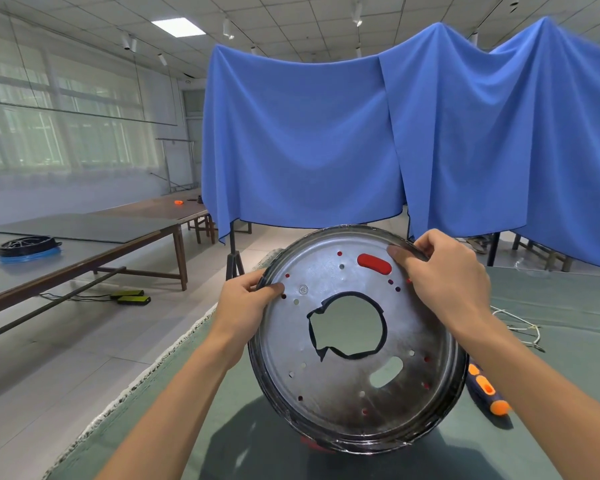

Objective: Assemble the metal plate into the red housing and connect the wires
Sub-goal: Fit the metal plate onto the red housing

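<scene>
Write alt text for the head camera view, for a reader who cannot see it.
Both hands grip the upper rim of a round metal plate, left hand on its left edge and right hand at top right, tilted toward the camera over a green-covered table. Red shows through its holes; an orange-and-blue screwdriver and white wires lie to the right.

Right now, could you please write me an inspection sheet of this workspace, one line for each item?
Surface: table under a green cloth.
Job's things: round metal plate held tilted above the table; red shows through its slot and holes, so the red housing seems to sit behind it.
Clutter: orange and blue screwdriver lying right of the plate.
Hands: left hand grips the plate's left rim; right hand grips its upper right rim.
Cables: thin white wires loose on the cloth at right.
Surroundings: blue drapes behind; long tables at left.
</scene>
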`<state>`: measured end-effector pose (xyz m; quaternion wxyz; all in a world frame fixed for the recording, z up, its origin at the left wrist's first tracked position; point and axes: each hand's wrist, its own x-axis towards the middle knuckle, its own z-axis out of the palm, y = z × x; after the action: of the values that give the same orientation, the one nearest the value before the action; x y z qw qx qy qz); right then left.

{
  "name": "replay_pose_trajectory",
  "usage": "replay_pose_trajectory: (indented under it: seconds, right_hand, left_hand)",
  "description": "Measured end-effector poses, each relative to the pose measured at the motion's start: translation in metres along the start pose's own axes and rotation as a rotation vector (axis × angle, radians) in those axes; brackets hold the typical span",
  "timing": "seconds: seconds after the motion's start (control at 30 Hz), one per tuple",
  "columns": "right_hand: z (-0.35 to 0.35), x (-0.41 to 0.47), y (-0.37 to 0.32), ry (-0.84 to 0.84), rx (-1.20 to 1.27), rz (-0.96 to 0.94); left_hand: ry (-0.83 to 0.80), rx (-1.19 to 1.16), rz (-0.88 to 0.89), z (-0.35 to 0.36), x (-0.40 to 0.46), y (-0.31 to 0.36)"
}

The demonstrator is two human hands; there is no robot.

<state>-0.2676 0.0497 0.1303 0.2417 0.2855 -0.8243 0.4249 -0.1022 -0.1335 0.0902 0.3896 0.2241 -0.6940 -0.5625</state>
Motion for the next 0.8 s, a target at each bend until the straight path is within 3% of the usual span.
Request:
replay_pose_trajectory:
  seconds: [0.47,0.8]
  right_hand:
    - [-0.006,0.003,0.003,-0.021,0.010,0.013]
    - [-0.009,0.003,0.004,-0.045,0.039,0.027]
  left_hand:
    - [0.066,-0.116,-0.078,0.007,-0.005,0.011]
    - [-0.128,-0.247,-0.191,0.000,-0.006,0.020]
